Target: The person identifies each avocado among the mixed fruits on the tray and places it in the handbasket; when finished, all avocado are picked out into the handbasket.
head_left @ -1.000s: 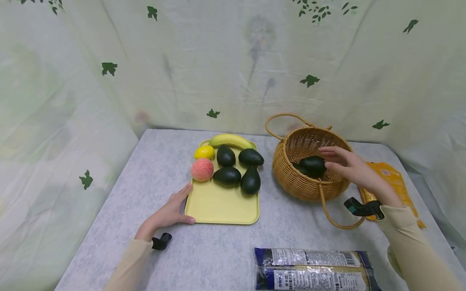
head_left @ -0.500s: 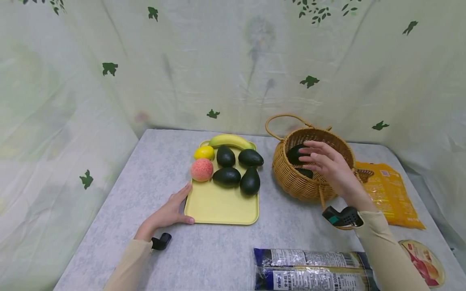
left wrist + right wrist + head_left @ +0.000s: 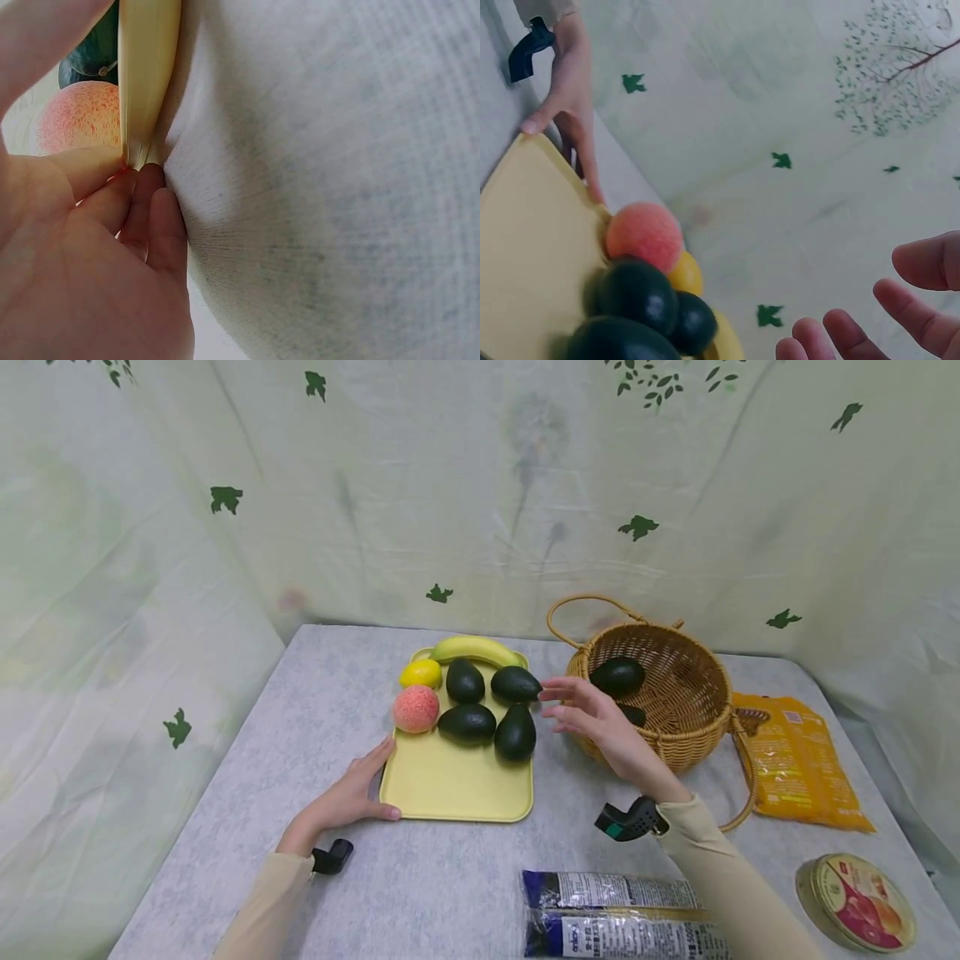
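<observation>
A yellow tray (image 3: 456, 787) holds several dark green avocados (image 3: 467, 724), a banana (image 3: 474, 649), a lemon (image 3: 421, 673) and a pink peach (image 3: 416, 708). My left hand (image 3: 347, 793) rests against its left edge, thumb at the near corner; in the left wrist view the fingertips touch the tray's side. My right hand (image 3: 600, 727) hovers between tray and basket, fingers spread and nothing in them, fingertips close to the rightmost avocados. Behind that hand stands a wicker basket (image 3: 701, 727) with two avocados (image 3: 617, 676) visible inside, the nearer one partly hidden by the rim.
An orange packet (image 3: 806, 764) lies right of the basket. A round tin (image 3: 862, 902) with fruit on its lid stands at the near right. Along the near side is a blue-ended plastic package (image 3: 615, 914), partly covered by the right sleeve. Patterned curtains (image 3: 480, 527) surround the table.
My right hand, earlier over the basket at an avocado, has let it go inside and moved left, out toward the tray. The left hand and the tray stay put.
</observation>
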`<state>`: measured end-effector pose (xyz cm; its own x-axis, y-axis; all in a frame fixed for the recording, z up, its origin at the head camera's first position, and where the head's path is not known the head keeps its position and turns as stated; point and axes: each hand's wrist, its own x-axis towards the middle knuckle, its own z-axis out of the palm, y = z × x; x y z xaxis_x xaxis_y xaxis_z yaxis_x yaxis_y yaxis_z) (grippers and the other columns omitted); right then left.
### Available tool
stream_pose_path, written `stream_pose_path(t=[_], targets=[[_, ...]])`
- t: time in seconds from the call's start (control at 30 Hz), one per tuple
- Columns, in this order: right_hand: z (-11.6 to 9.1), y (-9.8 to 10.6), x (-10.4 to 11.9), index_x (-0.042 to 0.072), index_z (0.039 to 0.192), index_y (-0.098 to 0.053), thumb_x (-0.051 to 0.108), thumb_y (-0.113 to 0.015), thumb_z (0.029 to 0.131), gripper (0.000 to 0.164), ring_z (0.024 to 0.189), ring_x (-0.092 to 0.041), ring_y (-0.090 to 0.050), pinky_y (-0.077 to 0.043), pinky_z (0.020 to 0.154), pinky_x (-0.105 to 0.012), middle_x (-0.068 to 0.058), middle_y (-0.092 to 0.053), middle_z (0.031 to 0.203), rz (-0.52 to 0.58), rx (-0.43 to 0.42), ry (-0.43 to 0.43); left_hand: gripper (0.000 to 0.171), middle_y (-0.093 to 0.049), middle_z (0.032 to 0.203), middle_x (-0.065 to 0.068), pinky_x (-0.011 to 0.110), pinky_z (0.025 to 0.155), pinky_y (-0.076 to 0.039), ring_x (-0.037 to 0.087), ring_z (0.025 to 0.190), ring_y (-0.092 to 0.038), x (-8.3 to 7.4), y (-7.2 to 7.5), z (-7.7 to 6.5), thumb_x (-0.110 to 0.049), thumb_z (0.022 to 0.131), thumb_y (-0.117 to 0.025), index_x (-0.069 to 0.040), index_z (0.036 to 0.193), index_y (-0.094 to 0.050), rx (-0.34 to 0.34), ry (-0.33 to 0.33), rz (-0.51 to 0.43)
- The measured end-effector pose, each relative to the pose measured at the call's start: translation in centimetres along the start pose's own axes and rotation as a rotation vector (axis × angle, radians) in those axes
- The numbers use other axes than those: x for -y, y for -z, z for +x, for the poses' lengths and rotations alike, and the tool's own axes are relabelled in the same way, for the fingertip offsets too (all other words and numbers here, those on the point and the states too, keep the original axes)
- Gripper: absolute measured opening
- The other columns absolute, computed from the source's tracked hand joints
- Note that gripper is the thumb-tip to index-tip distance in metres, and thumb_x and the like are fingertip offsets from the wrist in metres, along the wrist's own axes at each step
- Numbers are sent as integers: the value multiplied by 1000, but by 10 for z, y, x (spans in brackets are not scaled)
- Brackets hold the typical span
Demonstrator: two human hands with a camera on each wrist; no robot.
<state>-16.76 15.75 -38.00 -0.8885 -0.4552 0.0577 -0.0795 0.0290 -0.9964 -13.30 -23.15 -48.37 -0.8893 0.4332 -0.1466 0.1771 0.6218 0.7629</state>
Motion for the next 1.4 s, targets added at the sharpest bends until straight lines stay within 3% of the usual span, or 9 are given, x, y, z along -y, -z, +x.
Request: stream_pose_path(t=[0.23, 0.6, 1.03, 1.2, 1.4], targets=[[13, -15, -18, 0, 138, -42, 10, -53, 98, 42, 118, -47, -46, -46, 91, -47, -29, -42, 135, -24, 65, -28, 112, -8, 157, 22, 59, 107, -15, 43, 137, -13, 1, 0, 0, -29, 72, -85, 6, 150, -12, 0, 0, 0], [23, -20, -43, 2, 139, -43, 7, -55, 96, 45, 125, -42, -42, -39, 96, -52, -21, -42, 141, -202, 23, -54, 113, -7, 157, 21, 60, 107, -15, 43, 137, -12, 2, 0, 1, -29, 71, -85, 4, 151, -12, 3, 15, -3], [29, -22, -58, 13, 144, -41, 17, -64, 93, 56, 134, -44, -27, -28, 103, -58, -19, -22, 151, -293, 36, -154, 113, -7, 157, 21, 59, 107, -15, 43, 137, -12, 1, 0, 1, -30, 72, -85, 5, 151, -11, 5, 11, -1], [34, -23, -63, 15, 144, -42, 23, -68, 90, 61, 131, -39, -30, -31, 101, -55, -17, -23, 149, -366, 75, -164, 113, -7, 157, 21, 59, 107, -15, 44, 137, -12, 0, 0, 1, -28, 72, -85, 5, 151, -12, 2, 11, 0], [39, -26, -69, 16, 144, -44, 27, -71, 87, 64, 137, -35, -24, -24, 106, -55, -19, -26, 149, -453, 78, -158, 113, -8, 157, 21, 60, 107, -14, 44, 138, -11, 0, 0, 0, -29, 71, -85, 5, 151, -12, 2, 7, -11]])
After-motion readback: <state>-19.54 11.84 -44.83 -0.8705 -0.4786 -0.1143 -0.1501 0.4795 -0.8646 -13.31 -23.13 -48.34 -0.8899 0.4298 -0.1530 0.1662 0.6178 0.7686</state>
